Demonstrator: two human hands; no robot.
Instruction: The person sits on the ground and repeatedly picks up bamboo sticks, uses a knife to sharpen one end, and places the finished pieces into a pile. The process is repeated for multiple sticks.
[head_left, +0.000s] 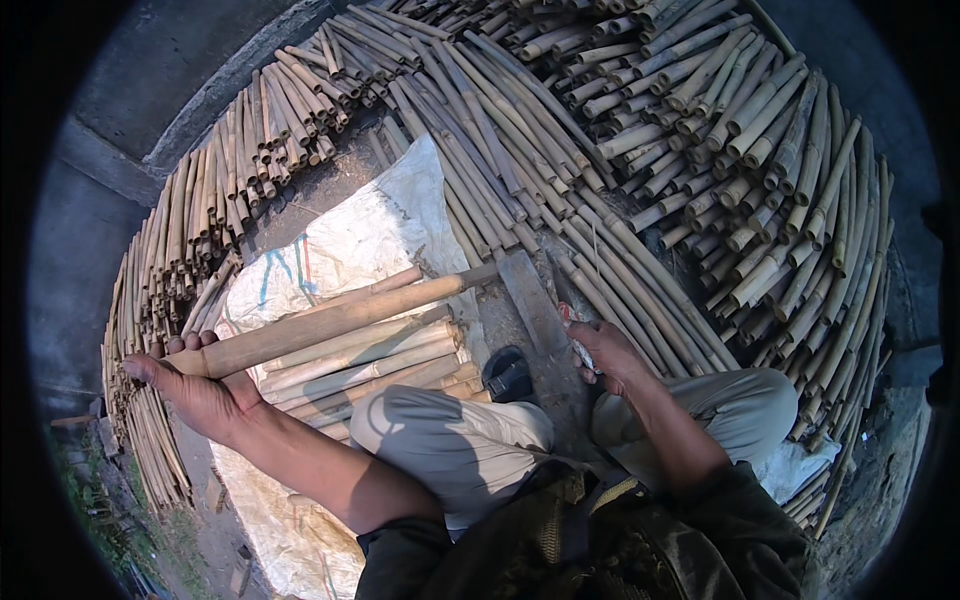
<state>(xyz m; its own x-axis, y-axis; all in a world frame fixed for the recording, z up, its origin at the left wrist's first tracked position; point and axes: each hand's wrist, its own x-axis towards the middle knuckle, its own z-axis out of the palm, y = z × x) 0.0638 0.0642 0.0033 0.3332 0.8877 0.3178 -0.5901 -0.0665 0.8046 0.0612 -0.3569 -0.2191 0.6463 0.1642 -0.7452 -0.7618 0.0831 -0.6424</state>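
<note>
My left hand (pixel 205 385) is closed around the near-left end of a thick bamboo pole (pixel 340 322), palm up with the thumb at the pole's end. The pole slants up to the right, and its narrower, darker tip meets the top of a worn plank (pixel 533 300) that runs between my legs. Right of the plank, my right hand (pixel 608 355) grips a tool by its red-and-white wrapped handle (pixel 580 345). The tool's working part is hard to make out. Below the held pole, several cut bamboo pieces (pixel 370 370) lie side by side on a white sack (pixel 350 225).
A long stack of bamboo poles (pixel 240 170) curves along the left wall. More poles lie on the ground ahead (pixel 480 140), and a high pile (pixel 760 170) rises at the right. My bent knees (pixel 450 425) and a dark sandal (pixel 507 375) are close to the plank.
</note>
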